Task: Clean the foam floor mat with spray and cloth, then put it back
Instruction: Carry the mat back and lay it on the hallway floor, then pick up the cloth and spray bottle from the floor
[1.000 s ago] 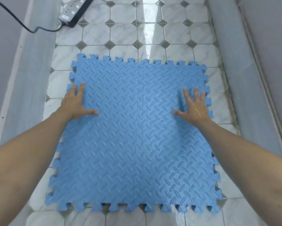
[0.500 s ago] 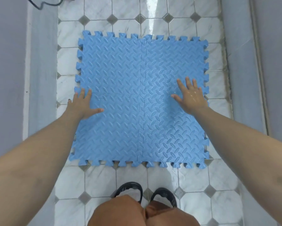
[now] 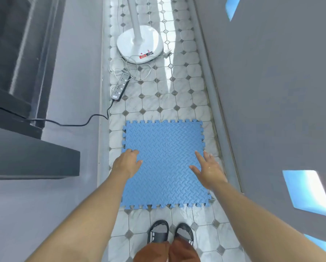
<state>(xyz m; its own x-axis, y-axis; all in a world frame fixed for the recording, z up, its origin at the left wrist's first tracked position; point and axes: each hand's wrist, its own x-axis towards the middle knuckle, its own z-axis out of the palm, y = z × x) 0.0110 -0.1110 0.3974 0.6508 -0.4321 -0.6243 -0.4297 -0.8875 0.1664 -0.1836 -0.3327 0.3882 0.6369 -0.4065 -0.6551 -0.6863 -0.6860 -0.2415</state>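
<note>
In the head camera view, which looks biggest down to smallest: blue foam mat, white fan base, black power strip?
1. Blue foam mat
2. White round fan base, though it lies farther off
3. Black power strip

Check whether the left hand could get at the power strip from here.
Probably not without stepping forward: the left hand hangs over the mat, while the power strip lies well beyond its far edge.

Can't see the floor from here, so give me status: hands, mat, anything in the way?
Left hand, right hand open, empty, over the mat. Foam mat flat on tile floor. Power strip and fan base beyond, clear.
</note>
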